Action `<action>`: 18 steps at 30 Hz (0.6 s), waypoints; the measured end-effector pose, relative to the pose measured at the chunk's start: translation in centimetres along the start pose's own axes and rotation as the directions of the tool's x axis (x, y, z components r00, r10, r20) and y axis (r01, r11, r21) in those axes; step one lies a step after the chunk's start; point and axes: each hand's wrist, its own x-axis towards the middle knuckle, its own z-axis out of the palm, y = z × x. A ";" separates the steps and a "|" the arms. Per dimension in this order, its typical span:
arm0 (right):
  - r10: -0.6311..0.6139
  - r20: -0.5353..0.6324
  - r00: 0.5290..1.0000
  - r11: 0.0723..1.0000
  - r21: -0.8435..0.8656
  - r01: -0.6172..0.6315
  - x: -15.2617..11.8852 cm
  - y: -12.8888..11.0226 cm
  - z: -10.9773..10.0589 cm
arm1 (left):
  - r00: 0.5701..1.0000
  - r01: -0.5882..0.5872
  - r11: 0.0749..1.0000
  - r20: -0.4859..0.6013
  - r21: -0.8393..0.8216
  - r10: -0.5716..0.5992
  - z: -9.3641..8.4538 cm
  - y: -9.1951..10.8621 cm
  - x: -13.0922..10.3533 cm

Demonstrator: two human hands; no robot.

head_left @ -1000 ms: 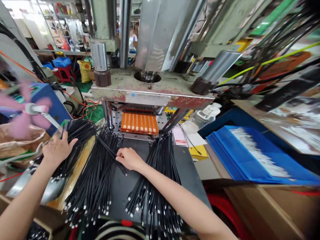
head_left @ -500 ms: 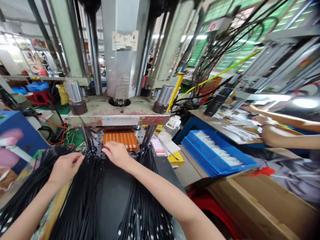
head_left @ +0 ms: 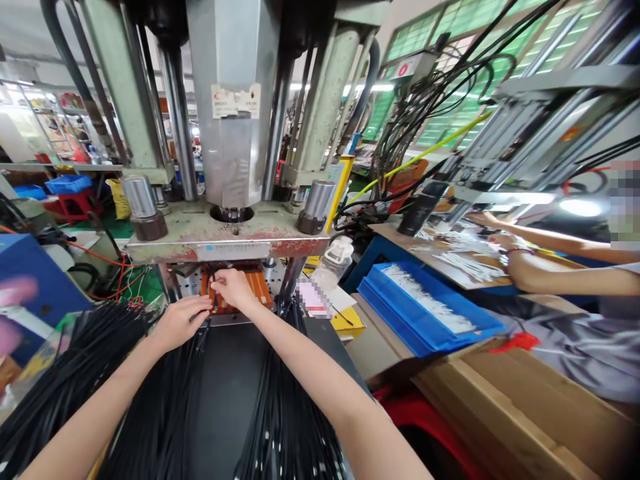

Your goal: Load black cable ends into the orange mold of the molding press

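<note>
Head view: a person's two bare hands at an upright press, read from left to right. At the left edge of the frame, a pink fan [head_left: 23,291], blurred, stands before a blue cabinet [head_left: 47,270]. Above them, at upper left, a blue basin [head_left: 69,184] rests on a red stool [head_left: 77,205], with a yellow bag [head_left: 119,199] just to the right. At lower left lies a bundle of black cables [head_left: 70,373]; a second cable bundle [head_left: 160,407] fans toward the bottom edge, left of the bare dark worktop [head_left: 225,380]. The left hand [head_left: 180,321], left of centre, is over the upper end of this second bundle, palm down, fingers extended and slightly bent, tips at the front of an orange slotted block [head_left: 257,283]. The right hand [head_left: 234,290], near centre, is over the block's left part beneath the press plate [head_left: 270,230], thumb and fingers drawn together. Whether either hand grips a cable cannot be told. A third cable bundle [head_left: 280,420] lies at bottom centre, partly behind the right forearm. Right of the press stands a clear bottle [head_left: 334,263]; farther right, a blue bin [head_left: 395,319] holds white pieces [head_left: 430,297]. A co-worker's forearm [head_left: 555,280] enters from the right edge, above a cardboard box [head_left: 525,407] at lower right.
</note>
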 end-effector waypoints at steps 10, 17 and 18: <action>-0.038 -0.040 0.998 0.960 -0.278 0.025 0.9 0.3 0.1 | 0.960 0.017 0.985 0.274 0.172 -0.065 -0.4 0.9 0.3; 0.105 -0.107 0.989 0.834 -0.532 -0.146 0.3 -0.3 -1.0 | 0.840 0.283 0.922 0.395 0.266 -0.372 1.2 -1.3 7.0; 0.087 -0.077 0.993 0.833 -0.541 -0.115 -0.5 -0.5 -0.9 | 0.819 0.320 0.910 0.406 0.263 -0.405 1.7 -2.0 8.2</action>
